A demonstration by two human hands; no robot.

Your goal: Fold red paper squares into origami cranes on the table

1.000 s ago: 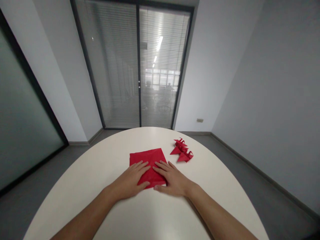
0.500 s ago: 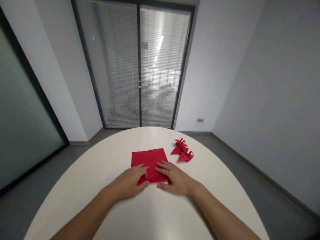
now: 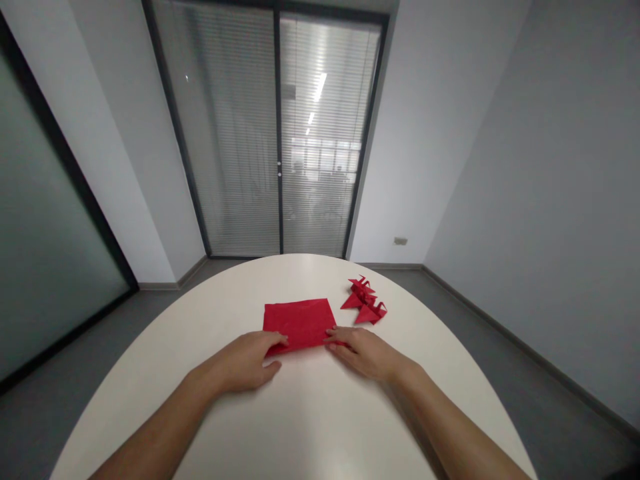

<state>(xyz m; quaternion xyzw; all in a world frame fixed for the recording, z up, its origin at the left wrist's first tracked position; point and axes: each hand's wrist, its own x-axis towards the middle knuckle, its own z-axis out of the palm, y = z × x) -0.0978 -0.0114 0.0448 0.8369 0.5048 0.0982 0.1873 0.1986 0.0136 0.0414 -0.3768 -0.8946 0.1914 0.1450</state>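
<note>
A sheet of red paper lies on the white table, its near edge slightly lifted or slanted. My left hand rests at its near left corner. Those fingers lie on the paper, while the thumb stands apart from them, off the edge. At the near right corner, my right hand has fingertips and thumb close together, pinching the paper's edge. Several small red origami cranes sit in a cluster just beyond my right hand, untouched.
The round white table curves away on both sides. Behind it stand a glass partition with blinds and a grey wall. A wall socket is low on the back wall.
Both hands have drawn apart toward the paper's near corners, after lying on its middle. The paper's near edge now sits farther from me, so the sheet looks shallower. The cranes have not moved.
</note>
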